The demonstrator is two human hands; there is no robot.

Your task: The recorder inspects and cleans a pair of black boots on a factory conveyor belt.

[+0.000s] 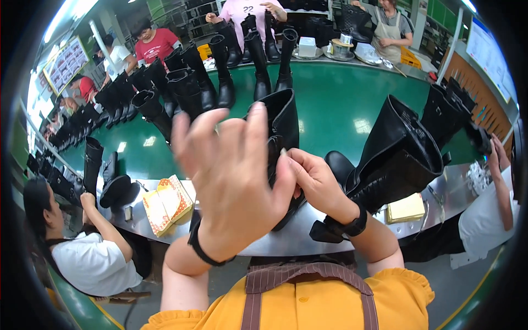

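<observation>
Boot [287, 122]: standing upright on the desk [330, 124], partly hiding behind your hands.
Left hand [228, 165]: grip showing fingers spread, blurring.
Right hand [314, 179]: grip pressing thumb and fingertip together beside your left hand; anything pinched isn't showing.
Fingertip work: you're apparently doing it before the boot; next move's likely calling for steady hands.

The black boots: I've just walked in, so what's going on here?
In front of a black boot, the person's left hand is raised, spread and blurred; the right hand has its fingertips close by the left thumb. Whether they pinch anything is unclear. More boots stand across the green table.
</observation>
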